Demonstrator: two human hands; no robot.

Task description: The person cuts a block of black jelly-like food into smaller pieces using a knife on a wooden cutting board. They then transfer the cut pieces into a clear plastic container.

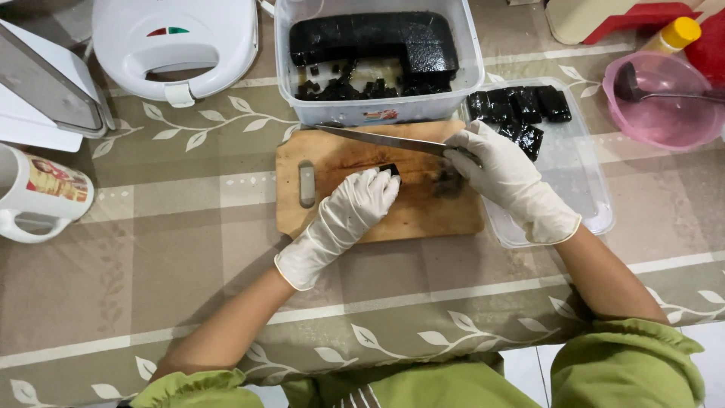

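Observation:
My left hand (pixel 349 213), in a white glove, rests on the wooden cutting board (pixel 340 162) and pinches a small black jelly piece (pixel 390 169) at its fingertips. My right hand (pixel 507 177), also gloved, grips the handle of a long knife (pixel 381 140) whose blade lies across the board's far edge, pointing left. A clear tub (pixel 468 72) behind the board holds a large black jelly block (pixel 374 38) and loose bits. A shallow clear lid (pixel 574 166) to the right carries several cut black cubes (pixel 521 109).
A white sandwich maker (pixel 177 45) sits at the back left, a white mug (pixel 38 193) at the left edge. A pink bowl (pixel 661 113) with a spoon and a yellow-capped bottle (pixel 672 34) stand at the back right. A leaf-patterned cloth (pixel 181 242) covers the table.

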